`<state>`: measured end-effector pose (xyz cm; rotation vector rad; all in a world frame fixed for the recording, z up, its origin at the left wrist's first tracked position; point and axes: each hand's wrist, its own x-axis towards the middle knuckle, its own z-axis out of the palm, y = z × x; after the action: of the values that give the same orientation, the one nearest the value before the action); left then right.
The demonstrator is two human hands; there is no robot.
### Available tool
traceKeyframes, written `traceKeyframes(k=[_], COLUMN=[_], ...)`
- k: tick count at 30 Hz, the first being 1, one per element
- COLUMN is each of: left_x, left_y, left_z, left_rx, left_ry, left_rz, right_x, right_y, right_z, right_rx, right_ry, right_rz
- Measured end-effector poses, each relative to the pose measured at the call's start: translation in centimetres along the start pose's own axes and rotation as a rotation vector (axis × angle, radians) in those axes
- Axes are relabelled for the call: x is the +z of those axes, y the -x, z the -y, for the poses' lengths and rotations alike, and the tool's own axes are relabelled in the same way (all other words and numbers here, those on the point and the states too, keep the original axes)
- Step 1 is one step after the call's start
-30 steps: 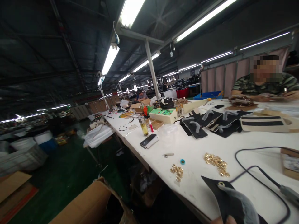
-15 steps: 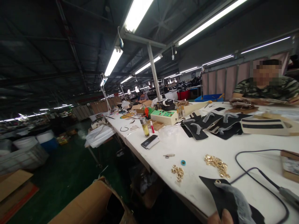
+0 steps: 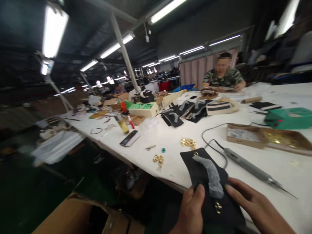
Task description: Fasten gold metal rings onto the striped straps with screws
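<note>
A black leather piece (image 3: 202,169) with a grey strip and gold rings lies over the near edge of the white table (image 3: 243,152). My left hand (image 3: 191,211) grips its near left side, thumb on top. My right hand (image 3: 253,204) rests on its right side with fingers stretched out along the leather. A grey pen-shaped tool (image 3: 251,168) on a black cable lies just right of the piece. Piles of gold rings (image 3: 188,142) and a smaller pile of gold rings (image 3: 158,159) lie beyond it.
A person in a camouflage shirt (image 3: 223,78) works at the far side. Black leather pieces (image 3: 185,112), a green-topped box (image 3: 143,109), an oil bottle (image 3: 122,124), a phone (image 3: 128,138), cardboard trays (image 3: 265,136) and a green device (image 3: 289,117) crowd the table. An open carton (image 3: 80,216) stands below.
The view has swung right and down. Both my hands have come into sight on the black leather piece; before, only a fingertip showed at the bottom edge.
</note>
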<state>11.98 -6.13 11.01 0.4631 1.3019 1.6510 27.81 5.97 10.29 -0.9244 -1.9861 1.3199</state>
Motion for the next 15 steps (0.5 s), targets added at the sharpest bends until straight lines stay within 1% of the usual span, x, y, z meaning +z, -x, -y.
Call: traceKeyframes(k=[1, 2, 3, 4, 6, 8, 9, 10, 11, 13, 14, 15], left_x=[0.3, 0.5, 0.5, 0.5, 0.2, -0.2, -0.3, -0.4, -0.4, -0.3, -0.1, 0.0], left_y=[0.0, -0.2, -0.5, -0.8, -1.6, -2.4, -2.8, -3.1, -3.4, -3.6, -3.6, -3.5], left_z=[-0.3, -0.6, -0.9, -1.2, -2.0, -2.6, -2.8, -2.9, -2.9, -2.6, -2.4, -2.2], left_rx=[-0.019, -0.034, -0.045, -0.050, -0.052, -0.029, -0.004, 0.029, 0.064, 0.107, 0.115, 0.120], left_ry=[0.074, 0.139, 0.189, 0.225, 0.260, 0.258, 0.244, 0.221, 0.191, 0.129, 0.095, 0.059], left_rz=[0.075, 0.130, 0.159, 0.153, 0.067, -0.049, -0.089, -0.108, -0.103, -0.063, -0.040, -0.021], right_x=[-0.1, -0.1, 0.0, 0.2, 0.6, 0.7, 0.6, 0.4, 0.2, -0.2, -0.3, -0.3], right_y=[-0.2, -0.3, -0.3, -0.2, 0.3, 0.9, 1.0, 1.0, 0.9, 0.3, -0.2, -0.6], right_z=[0.5, 0.9, 1.2, 1.4, 1.4, 1.0, 0.6, 0.4, 0.2, 0.3, 0.7, 1.2], right_rx=[0.116, 0.190, 0.235, 0.256, 0.264, 0.240, 0.215, 0.176, 0.120, -0.024, -0.111, -0.201], right_ry=[-0.157, -0.278, -0.369, -0.419, -0.422, -0.338, -0.274, -0.199, -0.119, 0.038, 0.099, 0.142], right_rz=[0.082, 0.135, 0.182, 0.214, 0.274, 0.314, 0.294, 0.228, 0.122, -0.141, -0.243, -0.300])
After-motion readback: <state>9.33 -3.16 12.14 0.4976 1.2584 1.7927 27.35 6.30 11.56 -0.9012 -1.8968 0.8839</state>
